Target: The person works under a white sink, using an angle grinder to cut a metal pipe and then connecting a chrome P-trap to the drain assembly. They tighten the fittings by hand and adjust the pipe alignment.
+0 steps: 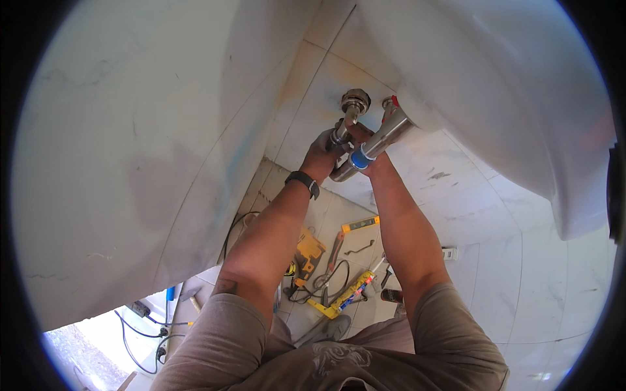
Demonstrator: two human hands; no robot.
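A chrome drain trap (389, 133) runs down from the underside of a white washbasin (482, 78), bends below a blue band (360, 158), and rises toward a round metal wall fitting (355, 99). My left hand (319, 156), with a dark watch on its wrist, is closed around the trap's pipe just below that fitting. Reaching behind the blue-banded section, my right hand (376, 167) has its fingers curled toward the same pipe joint. The chrome pipe hides part of those fingers. A small valve with a red handle (394, 101) sits on the wall beside the trap.
Below my arms, the tiled floor holds a yellow power tool (309, 254), a yellow spirit level (360, 225), a caulking gun with a cartridge (345, 296) and a loose cable (339, 277). A pale wall panel (130, 143) stands close on the left. Cables and plugs (150, 319) lie at lower left.
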